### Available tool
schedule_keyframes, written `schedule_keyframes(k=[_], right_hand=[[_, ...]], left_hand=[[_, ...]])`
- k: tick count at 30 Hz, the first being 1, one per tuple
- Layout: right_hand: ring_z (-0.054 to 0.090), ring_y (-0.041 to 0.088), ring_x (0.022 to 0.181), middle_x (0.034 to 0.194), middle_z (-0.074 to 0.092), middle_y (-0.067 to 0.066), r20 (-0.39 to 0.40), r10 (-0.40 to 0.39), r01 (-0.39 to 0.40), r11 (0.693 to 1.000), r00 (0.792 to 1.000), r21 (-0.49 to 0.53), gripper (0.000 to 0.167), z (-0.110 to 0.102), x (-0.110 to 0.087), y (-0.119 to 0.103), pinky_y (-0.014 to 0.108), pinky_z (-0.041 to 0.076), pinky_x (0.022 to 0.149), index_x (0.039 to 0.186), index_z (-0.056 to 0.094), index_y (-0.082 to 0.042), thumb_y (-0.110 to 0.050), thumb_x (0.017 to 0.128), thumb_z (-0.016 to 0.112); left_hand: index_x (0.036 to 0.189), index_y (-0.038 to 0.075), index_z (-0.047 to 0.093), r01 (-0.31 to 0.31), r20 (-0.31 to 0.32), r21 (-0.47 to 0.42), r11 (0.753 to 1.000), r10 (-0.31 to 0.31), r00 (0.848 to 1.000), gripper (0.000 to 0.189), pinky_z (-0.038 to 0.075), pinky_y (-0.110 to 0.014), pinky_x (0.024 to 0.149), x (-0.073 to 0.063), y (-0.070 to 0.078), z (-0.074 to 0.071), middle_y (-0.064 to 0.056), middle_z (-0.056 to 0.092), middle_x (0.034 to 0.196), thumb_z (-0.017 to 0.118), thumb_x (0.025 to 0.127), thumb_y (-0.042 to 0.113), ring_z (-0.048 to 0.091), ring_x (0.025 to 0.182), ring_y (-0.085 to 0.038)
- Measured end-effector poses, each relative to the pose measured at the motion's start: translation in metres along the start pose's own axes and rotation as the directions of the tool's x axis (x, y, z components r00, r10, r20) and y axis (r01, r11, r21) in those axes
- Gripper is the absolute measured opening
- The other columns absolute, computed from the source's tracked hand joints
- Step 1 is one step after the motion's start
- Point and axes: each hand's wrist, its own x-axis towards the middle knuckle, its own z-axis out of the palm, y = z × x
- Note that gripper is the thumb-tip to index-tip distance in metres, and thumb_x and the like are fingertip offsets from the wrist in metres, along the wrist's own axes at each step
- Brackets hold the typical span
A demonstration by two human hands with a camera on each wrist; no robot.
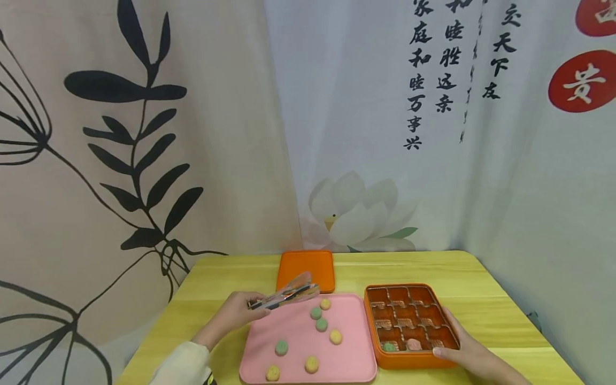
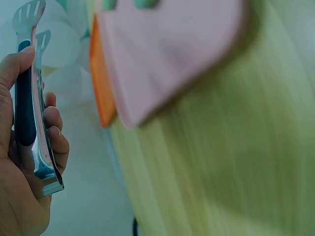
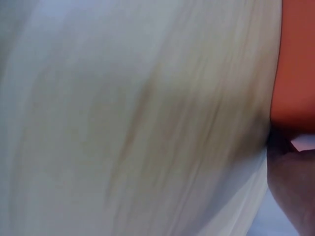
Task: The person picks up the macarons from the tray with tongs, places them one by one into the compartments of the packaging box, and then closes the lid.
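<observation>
My left hand (image 1: 240,310) grips a pair of metal tongs (image 1: 294,294) with dark handle grips, held above the pink tray's left back part. In the left wrist view the thumb lies on the tongs' dark grip (image 2: 25,105), and the fingers curl round the other side. Several small round yellow cakes (image 1: 312,364) and green cakes (image 1: 281,347) lie scattered on the pink tray (image 1: 344,310). My right hand (image 1: 467,345) holds the orange box (image 1: 414,361) at its front right corner, thumb on the rim. A green cake (image 1: 389,347) and a pink cake (image 1: 414,345) sit in its front row.
An orange lid-like tray (image 1: 308,262) lies behind the pink tray, at the back of the yellow wood-grain table (image 1: 231,270). The box has a clear divided insert (image 1: 399,303). A printed curtain (image 1: 231,133) hangs behind the table.
</observation>
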Motion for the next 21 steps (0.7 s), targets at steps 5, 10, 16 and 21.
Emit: schedule_keyframes(k=[5, 10, 16, 21], right_hand=[[0.039, 0.049, 0.132, 0.153, -0.015, 0.038, 0.028, -0.013, 0.013, 1.000, 1.000, 0.011, 0.095, -0.005, 0.000, 0.002, 0.044, 0.048, 0.095, 0.149, -0.031, -0.009, -0.021, 0.104, 0.052], [0.039, 0.050, 0.132, 0.153, -0.015, 0.039, 0.035, -0.027, 0.027, 1.000, 0.999, 0.009, 0.096, -0.007, -0.001, 0.001, 0.035, 0.048, 0.091, 0.149, -0.031, -0.007, -0.019, 0.103, 0.052], [0.029, 0.054, 0.135, 0.154, -0.012, 0.039, 0.006, -0.019, 0.019, 1.000, 1.000, -0.012, 0.101, -0.005, -0.003, -0.002, 0.026, 0.046, 0.089, 0.150, -0.028, -0.006, -0.021, 0.100, 0.058], [0.027, 0.055, 0.136, 0.153, -0.015, 0.038, 0.019, -0.023, 0.023, 1.000, 1.000, -0.002, 0.101, -0.003, 0.000, -0.005, 0.026, 0.047, 0.089, 0.149, -0.029, -0.004, -0.022, 0.100, 0.057]], left_hand=[[0.115, 0.009, 0.073, 0.004, 0.051, 0.021, 1.000, -0.005, 0.999, 0.040, 0.047, -0.029, 0.065, -0.004, -0.028, -0.008, -0.005, 0.070, 0.102, 0.080, 0.084, 0.034, 0.055, 0.078, -0.016], [0.117, 0.009, 0.073, -0.066, 0.107, 0.044, 0.997, 0.061, 0.992, 0.042, 0.047, -0.027, 0.066, -0.003, -0.048, -0.006, -0.002, 0.071, 0.104, 0.079, 0.084, 0.036, 0.055, 0.078, -0.011], [0.112, 0.008, 0.075, -0.111, 0.109, 0.048, 0.993, 0.105, 0.988, 0.038, 0.045, -0.024, 0.056, 0.001, -0.056, 0.004, 0.000, 0.071, 0.098, 0.079, 0.084, 0.033, 0.052, 0.066, -0.005], [0.113, 0.005, 0.074, -0.117, 0.112, 0.030, 0.993, 0.113, 0.987, 0.039, 0.042, -0.022, 0.049, 0.005, -0.060, 0.009, -0.002, 0.070, 0.096, 0.080, 0.083, 0.029, 0.048, 0.058, -0.003]])
